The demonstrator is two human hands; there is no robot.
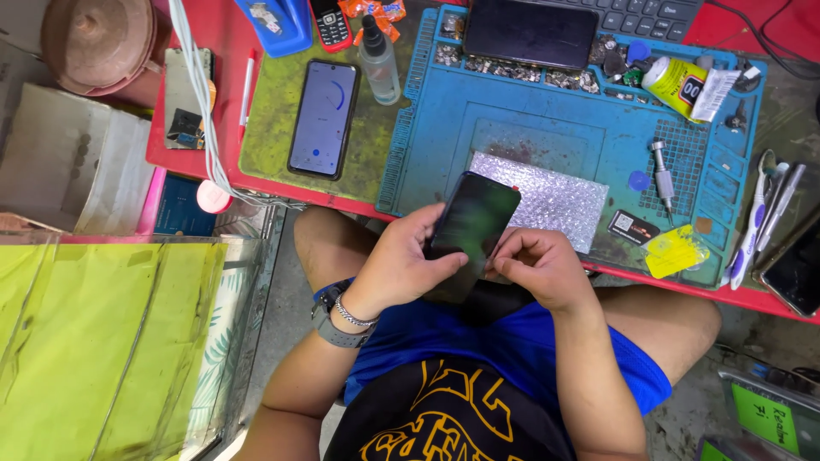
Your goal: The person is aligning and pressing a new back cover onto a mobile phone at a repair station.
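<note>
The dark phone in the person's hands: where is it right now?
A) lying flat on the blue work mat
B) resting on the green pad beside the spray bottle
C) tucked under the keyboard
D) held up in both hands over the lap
D: the dark phone is gripped by the left hand, with the right hand pinching its lower edge, in front of the blue work mat.

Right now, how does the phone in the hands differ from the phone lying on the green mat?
The held phone has a dark screen; the phone on the green mat is lit. The held one is tilted, gripped by the left hand and right hand; the other lies flat, untouched. Both are slim dark slabs.
</note>
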